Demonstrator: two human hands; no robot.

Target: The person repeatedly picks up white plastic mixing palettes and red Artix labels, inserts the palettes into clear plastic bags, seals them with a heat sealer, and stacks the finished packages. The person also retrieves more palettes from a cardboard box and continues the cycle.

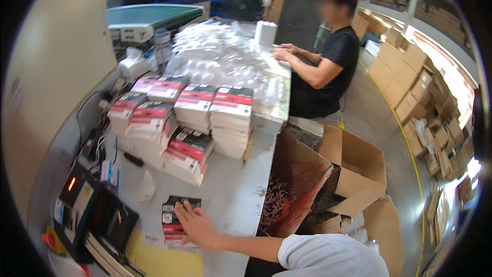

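Flat printed packaging card [174, 220], black at the top with red and white panels, lies face up on the grey worktable [230, 195] near its front edge. It is covered in part by the right hand [197, 227], which reaches in from the lower right across the table; the fingers [182, 206] are spread and laid flat on the card's upper part, pressing rather than pinching it. The left hand is not in view. Just left of the card, a black machine with a red lit display [84, 205] is set at the table's corner. Beyond the card, stacks of red, white and black printed cards [189, 118] are ranged in rows across the middle of the table. Behind these, a heap of clear plastic blister shells [220, 56] is piled. Right of the table, an open brown cardboard box [302, 179] stands on the floor. At the far end, a seated person in a black shirt [333, 56] is placed with both hands on the table.
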